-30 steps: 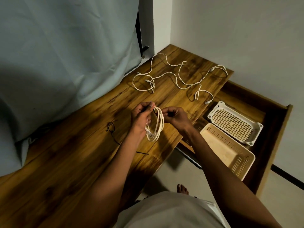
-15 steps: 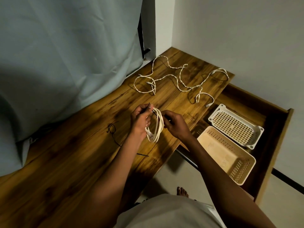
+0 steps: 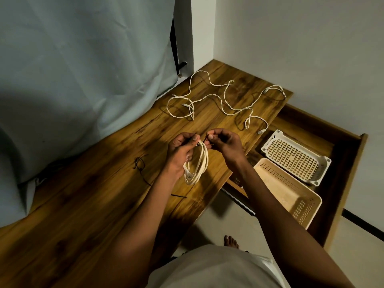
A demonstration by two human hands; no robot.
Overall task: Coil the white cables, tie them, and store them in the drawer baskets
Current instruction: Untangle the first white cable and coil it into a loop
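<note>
Over the wooden table [image 3: 87, 204] we see the left hand [image 3: 180, 148] gripping the top of the coiled white cable [image 3: 197, 165], its loops hanging down just above the tabletop. The right hand [image 3: 225, 142] pinches a thin dark tie [image 3: 205, 140] at the coil's top, though it's too small to read clearly. Loose white cables [image 3: 220, 100] sprawl farther back. Beside us, the open drawer [image 3: 342, 163] holds a white basket [image 3: 297, 156] and a beige basket [image 3: 288, 192].
</note>
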